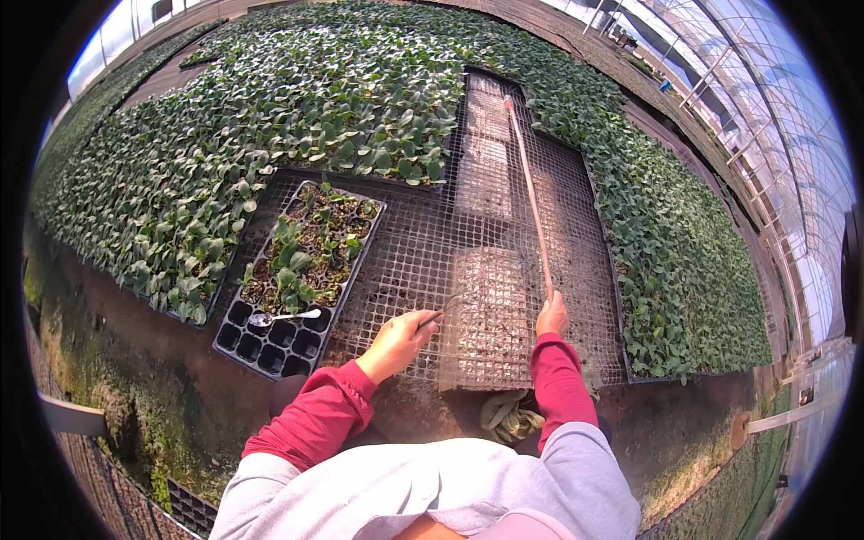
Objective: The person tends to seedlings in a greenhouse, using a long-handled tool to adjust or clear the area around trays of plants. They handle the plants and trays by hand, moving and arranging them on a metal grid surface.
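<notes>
My right hand point(553, 316) is closed around the near end of a long wooden stick point(530, 182), which reaches away over the wire mesh bench point(418, 250); its far end looks reddish. In my left hand point(399, 343) is the handle of a thin dark tool point(442, 312), whose fine tip is hard to make out against the mesh. Left of that hand, a black plastic cell tray point(364, 253) holds seedlings point(290, 263) in its farther cells. Several near cells are empty, and a metal spoon point(283, 316) lies across them.
Dense trays of leafy seedlings stand at the left point(169, 196) and right point(675, 270). A crumpled greenish cloth point(511, 416) lies at the bench's near edge. Another black cell tray point(189, 505) is low at the left. Greenhouse hoops point(769, 94) arch over the right side.
</notes>
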The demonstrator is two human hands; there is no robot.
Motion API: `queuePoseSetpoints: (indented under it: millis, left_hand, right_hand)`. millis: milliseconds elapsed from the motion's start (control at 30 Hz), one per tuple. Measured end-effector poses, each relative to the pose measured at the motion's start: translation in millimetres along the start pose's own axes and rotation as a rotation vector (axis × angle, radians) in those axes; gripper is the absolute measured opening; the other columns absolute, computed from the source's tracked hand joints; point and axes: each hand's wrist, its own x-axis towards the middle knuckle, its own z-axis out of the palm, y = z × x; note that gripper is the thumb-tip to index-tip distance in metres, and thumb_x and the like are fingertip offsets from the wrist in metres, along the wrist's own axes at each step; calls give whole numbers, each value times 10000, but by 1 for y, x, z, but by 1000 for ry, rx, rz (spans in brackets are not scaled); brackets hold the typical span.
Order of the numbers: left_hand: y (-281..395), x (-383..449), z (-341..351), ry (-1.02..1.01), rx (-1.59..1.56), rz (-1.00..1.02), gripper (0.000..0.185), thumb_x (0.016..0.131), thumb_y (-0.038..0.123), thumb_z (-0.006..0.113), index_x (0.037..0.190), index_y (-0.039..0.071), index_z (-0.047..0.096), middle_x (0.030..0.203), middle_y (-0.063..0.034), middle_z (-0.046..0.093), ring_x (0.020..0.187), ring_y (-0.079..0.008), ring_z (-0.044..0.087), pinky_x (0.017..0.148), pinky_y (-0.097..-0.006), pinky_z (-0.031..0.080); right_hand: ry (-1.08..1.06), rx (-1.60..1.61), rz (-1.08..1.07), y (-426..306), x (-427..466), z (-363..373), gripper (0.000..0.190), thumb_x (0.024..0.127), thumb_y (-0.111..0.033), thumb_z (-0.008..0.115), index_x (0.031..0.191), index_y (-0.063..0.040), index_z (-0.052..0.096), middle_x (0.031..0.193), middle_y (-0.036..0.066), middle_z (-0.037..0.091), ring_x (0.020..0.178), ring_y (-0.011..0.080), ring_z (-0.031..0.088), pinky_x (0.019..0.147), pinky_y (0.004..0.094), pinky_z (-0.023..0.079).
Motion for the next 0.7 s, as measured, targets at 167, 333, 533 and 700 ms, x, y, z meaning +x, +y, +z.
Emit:
queuePoseSetpoints:
  millis: [167, 333, 533, 700]
  left_hand:
    - [18, -24, 6, -94, -77, 44, 245, 859, 147, 505, 1048, -6, 540, 936, -161, 598, 841, -228, 595, 714, -306, 457]
    - [25, -29, 8, -34, -237, 66, 257, 883, 150, 473, 1076, -10, 528, 906, -106, 604, 789, -167, 579, 716, -277, 457]
    - [38, -27, -8, 144, -769, -61, 278, 921, 187, 400, 1142, 44, 491, 915, -49, 596, 743, -82, 551, 682, -213, 426]
    - [32, -29, -28, 427, -844, -137, 282, 916, 188, 403, 1123, 17, 490, 897, -79, 604, 697, -114, 556, 634, -220, 431]
  right_hand:
    - [95, -273, 21, 109, 5, -20, 274, 806, -178, 548, 1066, -148, 466, 828, 115, 568, 752, 334, 580, 629, 435, 474]
    - [-41, -455, 168, 122, -6, -26, 256, 782, -171, 583, 1023, -131, 505, 955, 126, 555, 977, 297, 510, 716, 422, 453]
    - [-168, 277, -251, -4, 74, 63, 202, 809, -167, 514, 951, -40, 578, 773, 121, 623, 716, 248, 606, 644, 375, 474]
    - [-895, 1157, 171, -195, 94, 121, 283, 886, -227, 447, 1100, -47, 487, 894, 93, 593, 684, 172, 597, 529, 279, 480]
